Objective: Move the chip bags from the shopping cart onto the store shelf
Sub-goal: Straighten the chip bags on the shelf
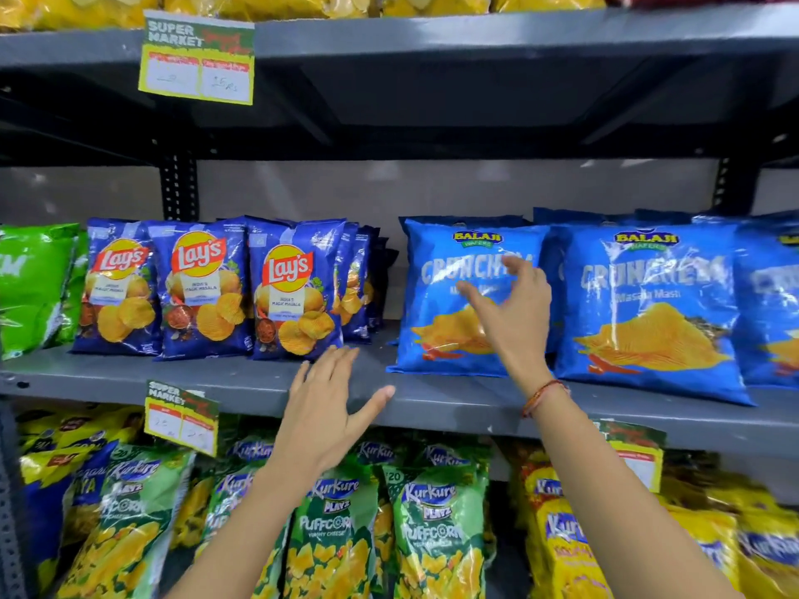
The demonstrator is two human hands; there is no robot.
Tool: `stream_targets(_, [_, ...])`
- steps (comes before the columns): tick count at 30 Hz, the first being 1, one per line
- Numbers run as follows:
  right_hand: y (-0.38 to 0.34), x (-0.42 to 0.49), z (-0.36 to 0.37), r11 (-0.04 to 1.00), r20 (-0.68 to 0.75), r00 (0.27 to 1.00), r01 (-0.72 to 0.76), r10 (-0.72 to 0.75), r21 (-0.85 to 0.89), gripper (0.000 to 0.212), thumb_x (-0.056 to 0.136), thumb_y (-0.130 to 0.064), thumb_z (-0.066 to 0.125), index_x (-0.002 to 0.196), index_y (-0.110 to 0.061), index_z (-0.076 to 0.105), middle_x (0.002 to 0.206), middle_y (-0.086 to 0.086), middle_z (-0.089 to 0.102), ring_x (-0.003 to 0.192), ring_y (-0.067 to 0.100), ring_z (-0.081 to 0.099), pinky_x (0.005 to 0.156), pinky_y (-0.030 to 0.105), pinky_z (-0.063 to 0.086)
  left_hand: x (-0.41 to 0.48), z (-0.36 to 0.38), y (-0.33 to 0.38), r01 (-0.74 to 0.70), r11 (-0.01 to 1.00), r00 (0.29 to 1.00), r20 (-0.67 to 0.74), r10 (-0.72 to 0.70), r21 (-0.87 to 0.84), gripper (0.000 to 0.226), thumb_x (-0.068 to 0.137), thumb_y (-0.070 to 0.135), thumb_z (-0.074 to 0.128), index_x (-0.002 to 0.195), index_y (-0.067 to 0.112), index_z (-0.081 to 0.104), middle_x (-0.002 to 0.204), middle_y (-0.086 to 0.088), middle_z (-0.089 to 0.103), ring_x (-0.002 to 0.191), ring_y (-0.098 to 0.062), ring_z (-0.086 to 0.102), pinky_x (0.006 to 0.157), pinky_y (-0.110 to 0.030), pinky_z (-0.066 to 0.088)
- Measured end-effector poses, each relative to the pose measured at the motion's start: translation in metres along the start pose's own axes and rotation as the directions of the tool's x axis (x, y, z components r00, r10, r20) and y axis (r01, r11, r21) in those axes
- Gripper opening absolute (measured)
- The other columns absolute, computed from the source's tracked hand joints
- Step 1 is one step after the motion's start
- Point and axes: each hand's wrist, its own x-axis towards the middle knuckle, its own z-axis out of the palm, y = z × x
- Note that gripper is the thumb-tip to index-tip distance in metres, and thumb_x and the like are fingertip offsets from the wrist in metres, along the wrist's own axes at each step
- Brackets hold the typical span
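Note:
A light-blue Balaji Crunchem chip bag (pixel 441 330) stands upright on the grey middle shelf (pixel 242 378), left of a second Balaji bag (pixel 648 313). My right hand (pixel 510 313) is spread just in front of the first bag's face, fingers apart and holding nothing; whether it touches the bag is unclear. My left hand (pixel 324 408) hovers flat and open at the shelf's front lip, below the gap between the Balaji bags and three dark-blue Lay's bags (pixel 203 291). The shopping cart is out of view.
A green chip bag (pixel 30 287) stands at the far left of the middle shelf. Green Kurkure Puffcorn bags (pixel 333 529) and yellow Kurkure bags (pixel 575 546) fill the shelf below. Yellow bags line the top shelf. Price tags (pixel 196 58) hang from shelf edges.

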Motion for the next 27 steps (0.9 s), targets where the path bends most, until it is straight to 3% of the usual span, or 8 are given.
stream_targets(7, [0.04,0.019,-0.021,0.99,0.024,0.99,-0.142,0.141,0.023,0.086,0.065,-0.047,0.082,0.131,-0.007,0.045,0.128,0.014,0.051,0.117,0.028,0.048,0.097,0.036,0.04,0.001,0.033,0.058,-0.146,0.982,0.988,0.065,0.139,0.119,0.085,0.075,0.077,0.013,0.128,0.021,0.05,0.132,0.006,0.056,0.126,-0.011,0.045,0.108,-0.034,0.021])
stream_targets(11, [0.051,0.021,-0.02,0.949,0.165,0.942,-0.306,0.291,0.077,0.091,0.061,-0.05,0.083,0.133,-0.01,0.043,0.12,0.001,0.058,0.107,0.019,0.056,0.092,0.035,0.048,-0.001,0.039,0.059,-0.151,0.98,0.987,-0.027,0.155,0.133,0.072,0.08,0.07,0.029,0.117,0.016,0.061,0.119,0.001,0.066,0.113,-0.017,0.058,0.094,-0.036,0.037])
stream_targets(14, [0.054,0.027,-0.019,0.839,0.38,0.821,-0.515,0.425,0.176,0.074,0.063,-0.044,0.085,0.122,-0.012,0.053,0.113,-0.001,0.066,0.098,0.015,0.064,0.086,0.032,0.054,-0.003,0.042,0.058,-0.161,0.979,0.985,-0.042,0.167,0.127,0.067,0.081,0.067,0.036,0.114,0.015,0.063,0.115,0.0,0.069,0.108,-0.018,0.061,0.088,-0.037,0.041])
stream_targets(16, [0.056,0.031,-0.021,0.743,0.516,0.739,-0.617,0.433,0.26,0.06,0.068,-0.036,0.084,0.117,-0.01,0.062,0.108,0.002,0.072,0.088,0.013,0.069,0.072,0.023,0.059,-0.003,0.042,0.058,-0.164,0.979,0.984,-0.044,0.17,0.123,0.066,0.081,0.066,0.037,0.112,0.015,0.064,0.113,0.0,0.069,0.107,-0.018,0.062,0.086,-0.036,0.043])
stream_targets(18, [0.057,0.034,-0.024,0.721,0.574,0.691,-0.652,0.439,0.234,0.045,0.07,-0.037,0.082,0.104,-0.013,0.066,0.097,-0.002,0.073,0.08,0.009,0.068,0.06,0.016,0.054,-0.003,0.041,0.058,-0.165,0.979,0.984,-0.049,0.172,0.12,0.066,0.081,0.066,0.037,0.112,0.014,0.065,0.112,0.0,0.07,0.105,-0.019,0.063,0.085,-0.036,0.044])
stream_targets(21, [0.061,0.034,-0.024,0.737,0.562,0.704,-0.636,0.434,0.227,0.03,0.07,-0.037,0.082,0.088,-0.021,0.065,0.088,-0.005,0.07,0.08,0.01,0.066,0.071,0.022,0.053,-0.004,0.041,0.059,-0.162,0.98,0.984,-0.056,0.17,0.118,0.068,0.081,0.066,0.036,0.113,0.014,0.064,0.113,-0.001,0.069,0.107,-0.019,0.062,0.087,-0.036,0.042])
stream_targets(24, [0.06,0.033,-0.022,0.722,0.557,0.719,-0.633,0.415,0.278,0.025,0.07,-0.033,0.082,0.085,-0.022,0.066,0.083,-0.007,0.072,0.07,0.005,0.069,0.059,0.018,0.055,-0.002,0.04,0.06,-0.153,0.984,0.984,-0.08,0.161,0.094,0.07,0.079,0.068,0.034,0.111,0.015,0.065,0.11,0.0,0.071,0.105,-0.019,0.063,0.087,-0.036,0.041])
stream_targets(27, [0.058,0.031,-0.022,0.71,0.548,0.735,-0.627,0.4,0.322,0.026,0.072,-0.03,0.081,0.092,-0.02,0.066,0.088,-0.005,0.072,0.076,0.007,0.069,0.057,0.017,0.055,0.011,0.033,0.059,-0.055,0.996,0.993,-0.106,0.048,-0.071,0.061,0.078,0.067,0.042,0.103,0.018,0.067,0.099,0.001,0.073,0.093,-0.02,0.066,0.08,-0.035,0.045])
